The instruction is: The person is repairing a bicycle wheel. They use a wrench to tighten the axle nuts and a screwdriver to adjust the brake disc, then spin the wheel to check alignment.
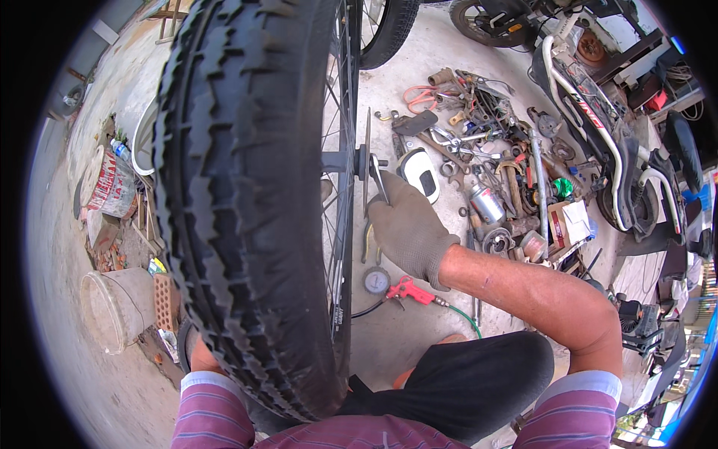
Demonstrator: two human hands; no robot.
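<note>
A large wheel with a black, blocky-treaded tire (pixel 232 187) stands upright close before me. My right hand (pixel 410 230), in a grey-brown knit glove, is closed around a metal wrench (pixel 379 178). The wrench's upper end meets the axle end (pixel 364 162) on the wheel's right side. Thin spokes (pixel 340 112) show between hub and rim. Only a bit of my left arm (pixel 203 358) shows at the lower left; the tire hides the left hand. Below my right hand, a red tire inflator (pixel 411 290) with a round gauge (pixel 377 280) lies on the ground.
Several wrenches, pliers and loose parts form a tool pile (pixel 479 135) at the right, with a silver spray can (pixel 486 203) among them. A motorbike frame (pixel 613 142) lies farther right. At the left are a white bucket (pixel 116 310) and a perforated brick (pixel 166 301).
</note>
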